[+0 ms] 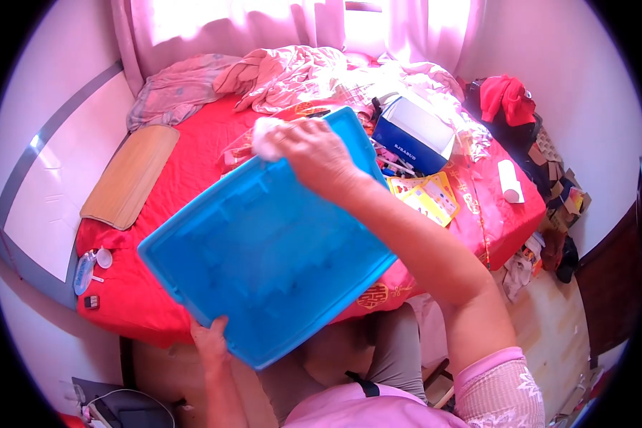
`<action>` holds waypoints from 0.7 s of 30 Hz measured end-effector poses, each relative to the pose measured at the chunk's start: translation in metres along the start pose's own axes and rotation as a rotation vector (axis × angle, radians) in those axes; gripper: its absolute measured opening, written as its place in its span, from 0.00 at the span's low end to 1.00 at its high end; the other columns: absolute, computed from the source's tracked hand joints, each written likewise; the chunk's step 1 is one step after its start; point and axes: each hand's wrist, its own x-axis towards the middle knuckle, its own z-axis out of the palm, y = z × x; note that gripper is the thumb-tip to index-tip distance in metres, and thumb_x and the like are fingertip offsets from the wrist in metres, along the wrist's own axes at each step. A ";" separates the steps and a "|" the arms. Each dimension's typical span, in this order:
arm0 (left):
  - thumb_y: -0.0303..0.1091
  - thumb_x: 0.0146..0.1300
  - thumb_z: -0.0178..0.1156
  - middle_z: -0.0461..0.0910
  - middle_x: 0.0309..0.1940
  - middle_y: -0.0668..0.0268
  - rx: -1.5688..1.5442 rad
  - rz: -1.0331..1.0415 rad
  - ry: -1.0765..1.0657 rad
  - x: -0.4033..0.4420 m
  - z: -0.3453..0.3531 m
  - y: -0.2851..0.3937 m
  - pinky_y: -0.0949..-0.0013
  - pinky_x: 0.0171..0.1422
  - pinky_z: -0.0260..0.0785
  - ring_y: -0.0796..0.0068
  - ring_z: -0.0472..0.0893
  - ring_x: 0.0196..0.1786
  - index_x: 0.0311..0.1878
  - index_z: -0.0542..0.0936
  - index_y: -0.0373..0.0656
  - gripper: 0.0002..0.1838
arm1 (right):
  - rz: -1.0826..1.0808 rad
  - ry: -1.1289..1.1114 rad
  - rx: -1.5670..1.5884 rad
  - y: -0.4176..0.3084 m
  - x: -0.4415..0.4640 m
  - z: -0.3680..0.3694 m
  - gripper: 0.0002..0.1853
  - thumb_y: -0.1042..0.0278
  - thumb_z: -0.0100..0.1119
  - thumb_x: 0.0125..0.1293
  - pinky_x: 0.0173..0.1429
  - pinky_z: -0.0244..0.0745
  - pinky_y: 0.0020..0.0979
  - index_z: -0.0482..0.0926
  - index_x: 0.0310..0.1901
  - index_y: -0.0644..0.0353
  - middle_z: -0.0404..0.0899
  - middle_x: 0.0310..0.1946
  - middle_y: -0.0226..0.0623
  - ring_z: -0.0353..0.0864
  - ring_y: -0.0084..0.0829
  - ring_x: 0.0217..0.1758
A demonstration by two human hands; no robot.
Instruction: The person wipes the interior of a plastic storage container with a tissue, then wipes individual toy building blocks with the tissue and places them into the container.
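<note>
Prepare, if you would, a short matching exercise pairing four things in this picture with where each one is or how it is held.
Things:
1. Blue plastic lid
2. White wad
3. Tan board
4. Blue-and-white box

Places:
A. On the bed, to the picture's right of the lid
B. Held at its edge by the left hand
C. In the right hand
D. Lying at the picture's left, near the wall

Pairs: 1-B, 2-C, 3-D, 4-A
</note>
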 end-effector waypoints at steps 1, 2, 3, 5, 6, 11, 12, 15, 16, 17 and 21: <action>0.18 0.48 0.53 0.73 0.51 0.53 -0.015 0.000 -0.002 -0.001 0.001 0.001 0.58 0.56 0.69 0.56 0.76 0.49 0.61 0.63 0.37 0.32 | 0.054 -0.057 0.034 0.012 -0.003 -0.003 0.19 0.75 0.51 0.54 0.60 0.62 0.39 0.73 0.51 0.58 0.74 0.50 0.39 0.72 0.38 0.55; 0.18 0.48 0.52 0.73 0.51 0.53 -0.020 0.000 -0.003 -0.001 0.002 0.002 0.58 0.56 0.69 0.56 0.76 0.49 0.61 0.63 0.37 0.32 | 0.071 -0.078 0.015 0.024 -0.007 -0.006 0.19 0.75 0.51 0.55 0.60 0.63 0.39 0.73 0.51 0.58 0.74 0.50 0.40 0.72 0.38 0.55; 0.18 0.47 0.52 0.73 0.51 0.53 -0.027 0.001 -0.004 -0.002 0.003 0.002 0.58 0.56 0.69 0.56 0.76 0.50 0.61 0.63 0.37 0.32 | 0.086 -0.097 -0.003 0.035 -0.010 -0.007 0.19 0.75 0.51 0.55 0.60 0.64 0.38 0.73 0.51 0.58 0.74 0.50 0.40 0.72 0.38 0.55; 0.16 0.47 0.52 0.73 0.52 0.55 -0.037 -0.006 -0.012 -0.001 0.000 0.001 0.60 0.56 0.68 0.59 0.75 0.50 0.60 0.64 0.38 0.32 | 0.144 -0.098 -0.028 0.055 -0.018 -0.004 0.18 0.75 0.50 0.56 0.61 0.63 0.38 0.73 0.51 0.59 0.74 0.51 0.41 0.72 0.38 0.56; 0.15 0.47 0.52 0.73 0.52 0.57 -0.042 -0.015 -0.020 0.001 -0.004 -0.002 0.61 0.57 0.67 0.60 0.74 0.51 0.60 0.64 0.38 0.32 | 0.175 -0.099 -0.040 0.061 -0.020 -0.004 0.18 0.76 0.49 0.57 0.61 0.63 0.38 0.73 0.51 0.60 0.74 0.51 0.42 0.72 0.39 0.56; 0.18 0.47 0.50 0.73 0.51 0.54 -0.007 -0.004 -0.036 0.000 -0.004 -0.002 0.61 0.56 0.68 0.59 0.75 0.49 0.59 0.64 0.37 0.30 | 0.296 -0.043 -0.023 0.076 -0.029 -0.005 0.16 0.77 0.47 0.55 0.52 0.71 0.39 0.74 0.47 0.62 0.75 0.47 0.45 0.76 0.45 0.49; 0.18 0.47 0.50 0.73 0.51 0.54 -0.023 -0.002 -0.038 -0.001 -0.003 -0.001 0.61 0.56 0.68 0.59 0.75 0.49 0.59 0.64 0.37 0.30 | 0.349 -0.083 -0.029 0.073 -0.027 -0.010 0.16 0.77 0.47 0.55 0.51 0.71 0.39 0.74 0.47 0.62 0.75 0.47 0.46 0.76 0.45 0.47; 0.18 0.47 0.50 0.73 0.50 0.55 -0.015 -0.004 -0.025 0.000 -0.007 -0.003 0.61 0.57 0.67 0.60 0.75 0.49 0.59 0.64 0.37 0.30 | 0.526 -0.243 0.055 0.075 -0.026 -0.029 0.14 0.75 0.47 0.60 0.49 0.74 0.38 0.74 0.48 0.65 0.77 0.42 0.54 0.79 0.47 0.44; 0.19 0.48 0.50 0.73 0.50 0.55 -0.006 -0.006 -0.018 0.001 -0.009 -0.005 0.61 0.57 0.67 0.60 0.75 0.49 0.59 0.64 0.37 0.30 | 0.577 -0.305 0.104 0.076 -0.029 -0.036 0.13 0.74 0.47 0.60 0.49 0.74 0.39 0.75 0.46 0.66 0.77 0.40 0.54 0.79 0.47 0.42; 0.18 0.47 0.51 0.73 0.49 0.56 -0.002 -0.028 -0.014 0.002 -0.009 -0.004 0.62 0.56 0.67 0.61 0.75 0.49 0.58 0.65 0.37 0.29 | 0.627 -0.364 0.153 0.078 -0.034 -0.042 0.12 0.73 0.48 0.61 0.48 0.74 0.39 0.76 0.45 0.66 0.78 0.39 0.54 0.79 0.48 0.40; 0.17 0.48 0.52 0.74 0.47 0.58 0.003 -0.113 -0.010 0.014 -0.001 0.008 0.64 0.55 0.67 0.64 0.75 0.47 0.57 0.66 0.36 0.28 | 0.705 -0.375 0.175 0.076 -0.095 -0.017 0.09 0.71 0.52 0.54 0.46 0.73 0.44 0.79 0.31 0.66 0.78 0.31 0.55 0.79 0.52 0.37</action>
